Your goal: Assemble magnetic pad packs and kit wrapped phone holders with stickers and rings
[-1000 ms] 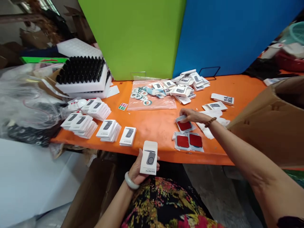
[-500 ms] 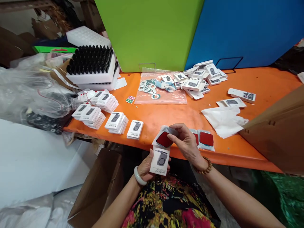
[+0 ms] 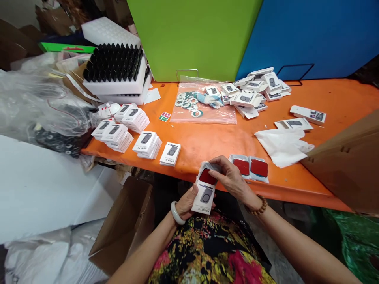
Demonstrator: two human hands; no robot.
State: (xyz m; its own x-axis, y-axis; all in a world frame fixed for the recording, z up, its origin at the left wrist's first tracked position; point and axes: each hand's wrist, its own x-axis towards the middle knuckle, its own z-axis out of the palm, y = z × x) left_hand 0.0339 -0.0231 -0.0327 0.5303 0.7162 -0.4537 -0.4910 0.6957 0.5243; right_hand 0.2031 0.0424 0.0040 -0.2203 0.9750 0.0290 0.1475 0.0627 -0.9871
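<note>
The word "MAGNETIC" can be read on the flat white cardboard box point(image 3: 204, 199) held at the lower centre of the frame; a finer line next to it is too small to make out. The same word stands on top of the low stack of white rectangular boxes point(image 3: 170, 154) left of centre, and on the taller stack of white rectangular boxes point(image 3: 145, 144) just left of that. Print on the jumbled heap of white cartons point(image 3: 245, 99), upper right of centre, is illegible.
</note>
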